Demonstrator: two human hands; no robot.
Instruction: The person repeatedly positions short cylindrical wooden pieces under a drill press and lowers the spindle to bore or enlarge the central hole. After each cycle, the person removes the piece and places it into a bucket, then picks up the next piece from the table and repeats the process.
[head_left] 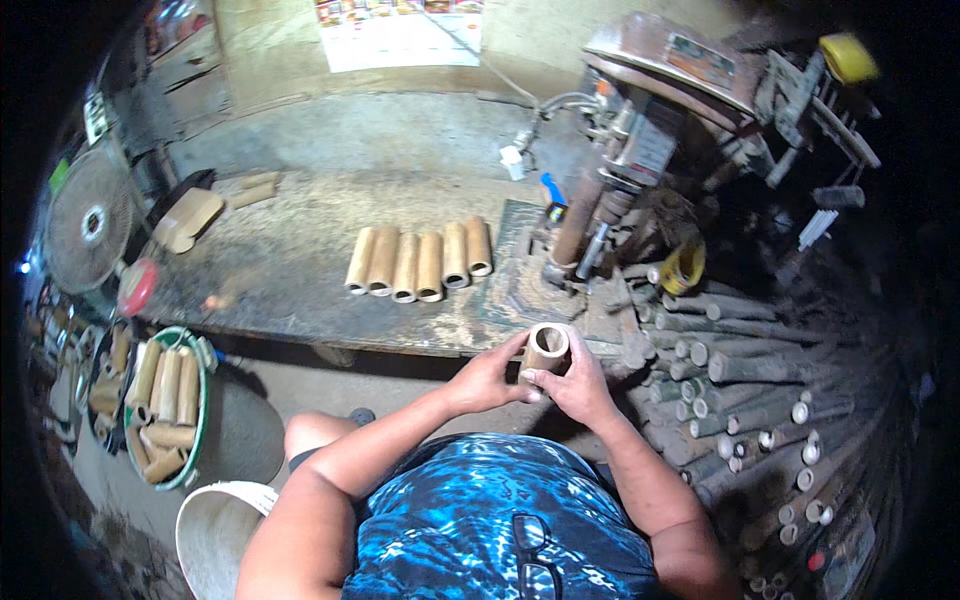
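Between both hands, just in front of the workbench edge, I hold a short bamboo tube (pixel 546 345) with its open end facing up. My left hand (pixel 492 377) closes on its left side, the fingers reaching round it. My right hand (pixel 577 380) grips the other side, thumb across the near face. On the workbench (pixel 290 270) beyond, several cut bamboo tubes (pixel 405 265) lie side by side in a row. To their right stands a drill press (pixel 610 190) on its base.
Bamboo poles (pixel 740 370) are stacked at the right. At the left, a green-rimmed bin (pixel 205 380) holds bamboo pieces, with a white bucket (pixel 215 530) nearer me. A fan (pixel 92 220) stands at far left. A yellow container (pixel 683 267) sits beside the drill press.
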